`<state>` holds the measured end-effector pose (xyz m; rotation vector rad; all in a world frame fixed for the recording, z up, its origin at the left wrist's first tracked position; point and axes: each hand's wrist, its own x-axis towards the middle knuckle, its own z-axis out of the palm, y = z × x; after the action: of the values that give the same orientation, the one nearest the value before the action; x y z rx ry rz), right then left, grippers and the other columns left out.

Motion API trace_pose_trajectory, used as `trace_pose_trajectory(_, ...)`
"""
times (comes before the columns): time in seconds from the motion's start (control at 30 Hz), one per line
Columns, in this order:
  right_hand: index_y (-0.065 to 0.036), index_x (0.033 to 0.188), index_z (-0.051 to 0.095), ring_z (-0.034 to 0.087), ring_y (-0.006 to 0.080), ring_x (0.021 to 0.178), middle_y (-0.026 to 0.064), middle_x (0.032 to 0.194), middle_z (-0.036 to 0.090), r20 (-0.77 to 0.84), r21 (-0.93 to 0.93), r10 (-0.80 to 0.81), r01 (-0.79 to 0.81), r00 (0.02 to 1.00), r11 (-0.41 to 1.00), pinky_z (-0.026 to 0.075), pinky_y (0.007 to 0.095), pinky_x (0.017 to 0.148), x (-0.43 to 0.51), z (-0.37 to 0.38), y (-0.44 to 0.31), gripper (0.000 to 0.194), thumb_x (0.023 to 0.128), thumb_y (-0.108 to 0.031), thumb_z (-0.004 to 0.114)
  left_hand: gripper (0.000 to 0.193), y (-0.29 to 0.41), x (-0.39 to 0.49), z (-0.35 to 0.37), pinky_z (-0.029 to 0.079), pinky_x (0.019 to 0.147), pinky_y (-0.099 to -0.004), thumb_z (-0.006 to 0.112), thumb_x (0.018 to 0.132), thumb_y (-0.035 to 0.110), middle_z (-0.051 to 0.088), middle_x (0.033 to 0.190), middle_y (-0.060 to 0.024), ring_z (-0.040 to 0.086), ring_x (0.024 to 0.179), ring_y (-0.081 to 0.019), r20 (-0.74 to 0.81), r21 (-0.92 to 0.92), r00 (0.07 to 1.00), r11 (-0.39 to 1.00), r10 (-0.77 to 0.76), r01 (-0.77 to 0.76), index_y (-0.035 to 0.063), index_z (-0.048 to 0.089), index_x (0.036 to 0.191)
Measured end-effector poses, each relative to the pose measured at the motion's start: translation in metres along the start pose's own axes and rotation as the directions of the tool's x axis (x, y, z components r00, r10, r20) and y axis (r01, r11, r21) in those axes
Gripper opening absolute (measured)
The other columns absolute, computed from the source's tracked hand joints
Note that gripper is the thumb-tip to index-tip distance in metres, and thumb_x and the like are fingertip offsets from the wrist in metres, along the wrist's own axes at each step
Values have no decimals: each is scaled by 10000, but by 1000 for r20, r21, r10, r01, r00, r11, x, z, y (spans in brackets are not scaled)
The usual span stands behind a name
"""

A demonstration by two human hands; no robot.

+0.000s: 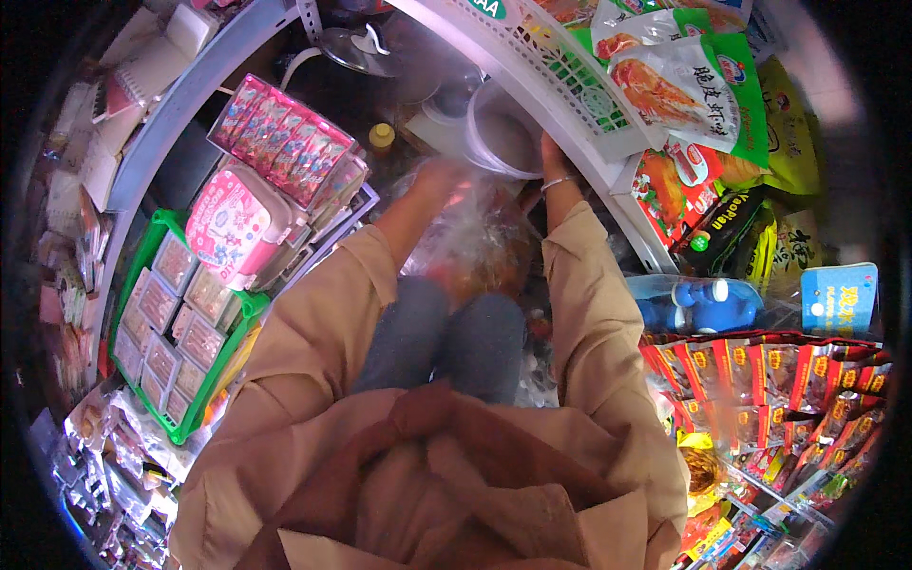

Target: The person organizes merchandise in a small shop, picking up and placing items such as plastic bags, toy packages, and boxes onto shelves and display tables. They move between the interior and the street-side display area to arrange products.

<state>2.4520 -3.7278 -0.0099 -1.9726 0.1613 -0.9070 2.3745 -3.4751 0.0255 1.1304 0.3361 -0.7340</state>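
A white plastic bucket [504, 132] stands between my forearms at the far side, its round mouth facing up towards me and its inside dim. My right hand [553, 158] is at the bucket's right side, gripping it; most fingers are hidden and a bracelet circles the wrist. My left hand [443, 178] is blurred, just left of the bucket and over a clear plastic bag [481, 242]. Whether it grips the bag cannot be made out. The bag lies in front of my knees, with something reddish-brown showing through.
A glass pot lid [360, 51] and a yellow-capped bottle [382, 135] are beyond my left hand. On the left are a pink snack box [288, 139], a pink case [239, 224] and a green-rimmed basket [184, 432]. A white perforated basket [584, 85] and hanging snack packets [773, 374] crowd the right.
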Motion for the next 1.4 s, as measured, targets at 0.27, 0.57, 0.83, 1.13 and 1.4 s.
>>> trace_pose_trajectory(0.27,-41,1207,532,467,322,1140,143,1245,522,-56,-34,-27,25,998,999,356,435,966,17,-2,0,429,911,-348,479,260,18,45,19,493,614,-264,580,877,238,628,961,-36,614,799,-159,19,-42,995,995,93,-92,74,595,1078)
trace_pose_trajectory(0.57,-47,1160,562,513,303,1062,131,1172,564,-72,-56,-36,32,997,998,406,428,894,17,-25,9,395,896,-333,499,229,52,85,42,499,664,-327,573,874,211,602,1018,-84,607,802,-198,93,191,985,968,149,-164,56,577,1041)
trace_pose_trajectory(0.83,-52,1118,589,554,287,993,120,1107,602,-54,-74,-52,48,997,996,450,422,830,12,-11,16,365,882,-321,517,180,51,105,45,491,630,-353,580,863,168,594,926,-95,597,788,-224,-65,-181,988,972,139,-149,35,610,980)
trace_pose_trajectory(1.13,-57,1071,620,599,268,915,108,1033,644,-28,-133,-188,183,982,974,500,415,759,-4,42,44,333,866,-306,537,232,48,99,35,474,612,-316,505,908,124,602,948,-88,580,774,-194,-78,-335,994,938,71,-93,0,606,1077)
trace_pose_trajectory(1.4,-84,1003,620,592,152,725,55,830,635,986,10,46,214,162,-977,507,284,539,-12,42,46,232,867,-267,573,336,21,122,68,501,663,-358,508,899,296,617,1000,-116,595,833,-230,253,-118,809,847,531,-519,57,573,1126)
